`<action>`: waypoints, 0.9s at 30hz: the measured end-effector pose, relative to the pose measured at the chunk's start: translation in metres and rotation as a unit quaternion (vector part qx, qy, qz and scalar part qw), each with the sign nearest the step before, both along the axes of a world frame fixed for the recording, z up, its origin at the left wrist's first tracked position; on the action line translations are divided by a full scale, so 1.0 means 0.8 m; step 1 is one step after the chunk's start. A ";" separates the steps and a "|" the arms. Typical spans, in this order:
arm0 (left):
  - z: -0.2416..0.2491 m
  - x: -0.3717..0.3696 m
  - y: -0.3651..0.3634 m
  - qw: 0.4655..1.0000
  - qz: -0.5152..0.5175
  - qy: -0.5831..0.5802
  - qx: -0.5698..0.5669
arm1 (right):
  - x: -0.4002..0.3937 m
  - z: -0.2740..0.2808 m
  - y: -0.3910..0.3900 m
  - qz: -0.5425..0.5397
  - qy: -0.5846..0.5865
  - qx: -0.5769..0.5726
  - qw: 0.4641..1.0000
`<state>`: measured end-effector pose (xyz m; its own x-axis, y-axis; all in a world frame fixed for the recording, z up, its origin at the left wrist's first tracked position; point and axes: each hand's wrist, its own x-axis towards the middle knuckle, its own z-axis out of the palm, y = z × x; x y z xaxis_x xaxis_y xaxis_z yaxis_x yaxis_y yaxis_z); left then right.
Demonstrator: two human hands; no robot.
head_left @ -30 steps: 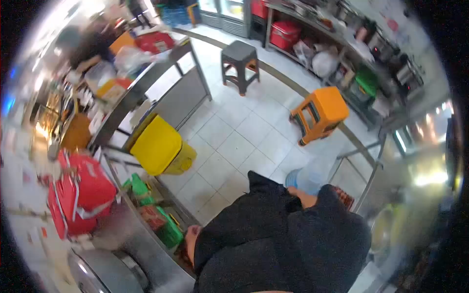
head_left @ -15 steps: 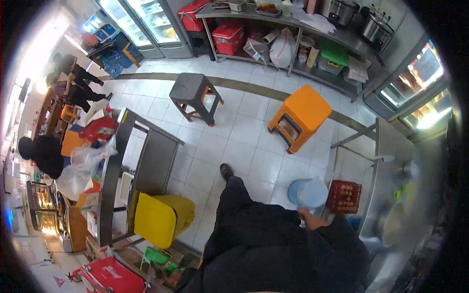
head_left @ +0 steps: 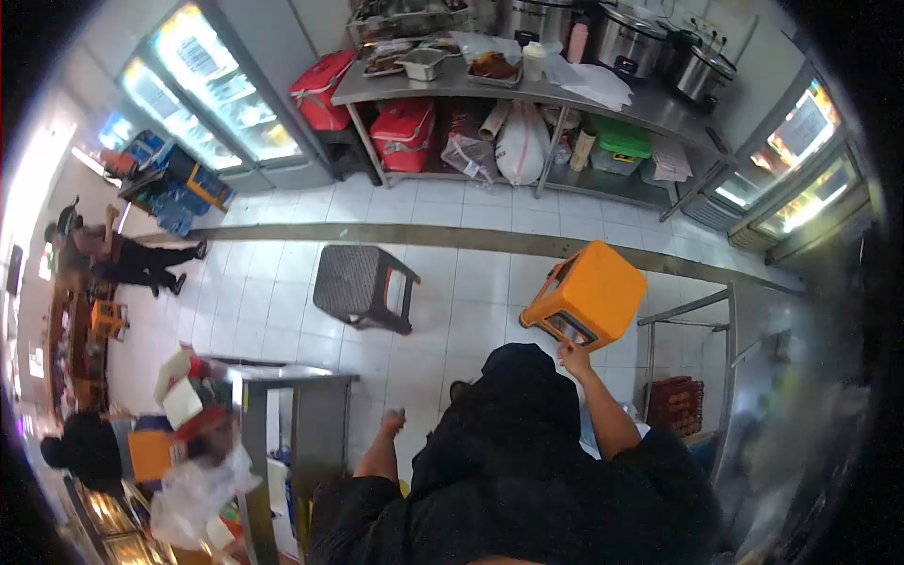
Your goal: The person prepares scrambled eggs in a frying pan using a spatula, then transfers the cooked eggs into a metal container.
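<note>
My left hand [head_left: 394,423] is held out low over the tiled floor, right of a metal table [head_left: 320,400]. It is slightly blurred, with its fingers curled in and nothing seen in them. My right hand [head_left: 572,359] is raised in front of me, fingers bent together. In this view it overlaps the lower edge of an orange plastic stool [head_left: 599,294], and no object shows in its grasp. A dark grey woven-look stool [head_left: 356,285] stands ahead on the left.
Ahead, a steel counter [head_left: 424,87] carries trays and cookers, with red bags [head_left: 402,135] and a green-lidded box [head_left: 620,141] beneath. Glass-door fridges [head_left: 212,89] stand left. A red egg tray [head_left: 674,405] sits low right. A person [head_left: 141,254] is at far left.
My view has tilted up and I have come closer to the stools. Both hands have risen into view; the right was low beside the blue bucket. The yellow bin has nearly left view.
</note>
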<state>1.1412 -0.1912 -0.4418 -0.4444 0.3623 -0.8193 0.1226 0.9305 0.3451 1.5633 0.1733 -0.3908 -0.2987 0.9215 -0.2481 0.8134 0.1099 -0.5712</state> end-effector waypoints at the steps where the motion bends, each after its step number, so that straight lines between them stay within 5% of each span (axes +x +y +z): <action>1: -0.070 -0.050 0.040 0.934 -0.128 0.202 0.267 | -0.032 0.063 0.017 -0.072 0.060 -0.065 0.993; 2: -0.002 -0.072 0.126 0.983 0.080 0.051 0.156 | -0.053 0.095 0.033 -0.141 0.121 -0.130 0.974; 4: 0.096 -0.102 0.255 0.938 0.231 -0.029 0.257 | -0.062 0.038 0.053 -0.111 0.092 -0.102 0.984; 7: 0.146 -0.133 0.375 0.891 0.210 -0.063 0.398 | -0.078 0.002 0.080 -0.050 -0.022 -0.136 0.989; 9: 0.102 -0.158 0.409 0.890 0.125 -0.071 0.432 | -0.085 -0.034 0.099 0.004 -0.057 -0.109 0.992; 11: 0.059 -0.148 0.407 0.901 0.107 0.013 0.420 | -0.091 -0.061 0.136 -0.061 -0.036 -0.111 0.991; 12: 0.072 -0.131 0.398 0.945 0.141 -0.015 0.293 | -0.101 -0.064 0.154 -0.060 -0.032 -0.121 0.990; 13: -0.002 -0.145 0.364 0.970 0.118 -0.058 0.203 | -0.117 -0.063 0.178 -0.116 -0.020 -0.116 0.986; 15: 0.024 -0.132 0.327 0.998 0.022 0.008 0.064 | -0.147 -0.075 0.255 -0.175 -0.006 -0.112 0.978; 17: 0.052 -0.130 0.306 1.000 -0.009 0.012 -0.006 | -0.160 -0.095 0.315 0.101 -0.107 -0.071 0.987; 20: 0.076 -0.150 0.345 0.999 -0.012 0.007 -0.043 | -0.216 -0.032 0.428 -0.013 -0.088 -0.140 0.986; 22: 0.079 -0.169 0.396 0.999 -0.020 0.011 -0.045 | -0.257 0.047 0.516 -0.041 -0.077 -0.466 0.880; 27: 0.039 -0.271 0.593 0.992 -0.119 0.032 -0.027 | -0.335 -0.032 0.646 -0.164 0.032 -0.502 0.849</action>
